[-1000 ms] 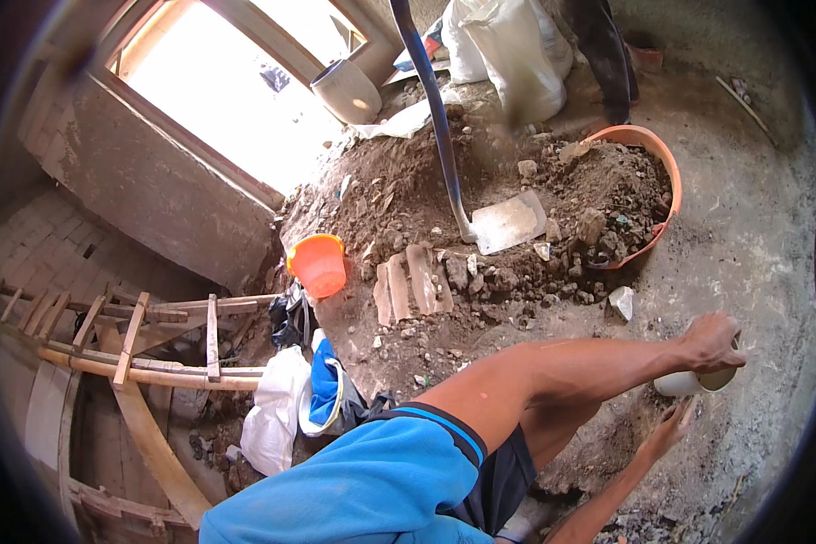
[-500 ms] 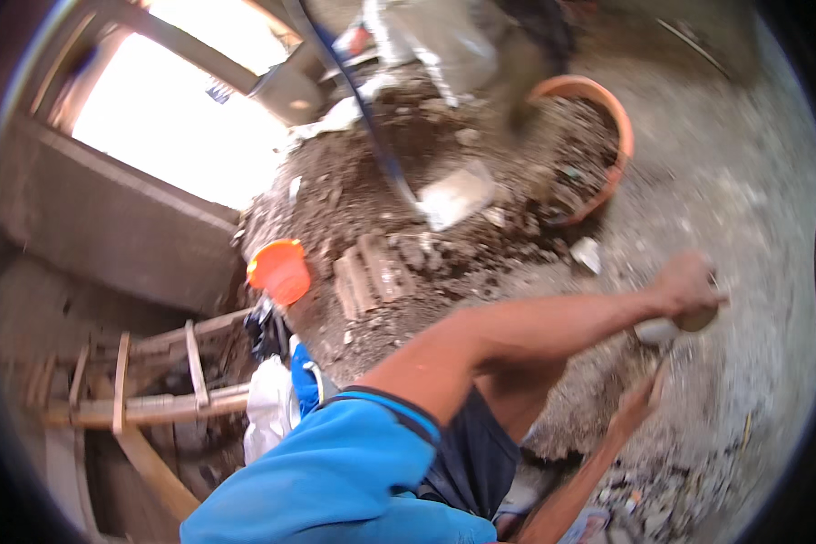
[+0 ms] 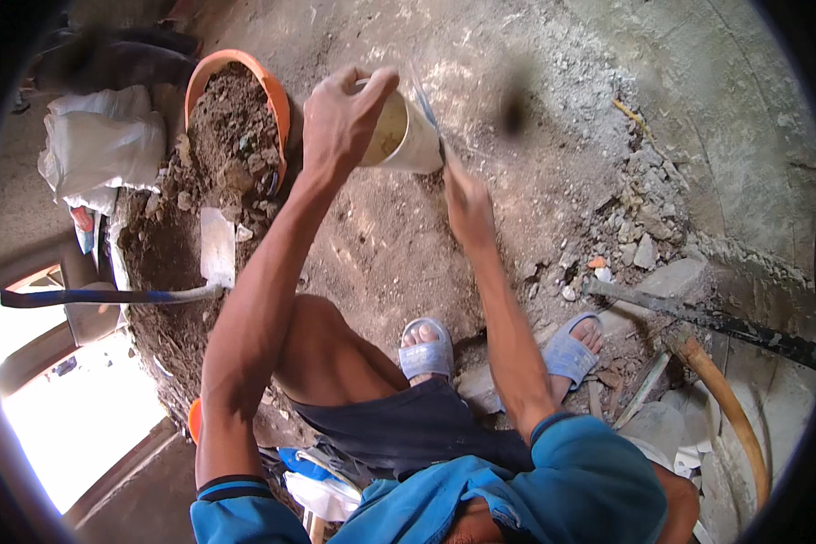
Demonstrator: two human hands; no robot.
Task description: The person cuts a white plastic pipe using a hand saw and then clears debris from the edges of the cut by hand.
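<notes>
My left hand [image 3: 340, 122] grips the rim of a small off-white bucket [image 3: 419, 143], which is tilted over the dirt floor ahead of me. Its yellowish inside shows beneath my fingers. On the bucket's right side my right hand [image 3: 470, 204], slightly blurred, is closed on a thin grey blade-like tool [image 3: 423, 98] seen edge-on. The tool lies along the bucket's outer wall; its exact kind is not clear. An orange tub [image 3: 283, 100] heaped with dark soil stands left of my left forearm.
A shovel [image 3: 218, 245] with a blue shaft rests on loose soil at the left, below white sacks [image 3: 109, 145]. Rubble [image 3: 644, 218] lies along the right wall. A dark metal bar [image 3: 707, 317] and a curved wooden handle [image 3: 730, 399] are at lower right, beside my sandalled feet [image 3: 426, 349].
My view has swung round to the right, so the tub and shovel now appear further left. Both hands now show in front of me at the bucket, and the tool has come into sight.
</notes>
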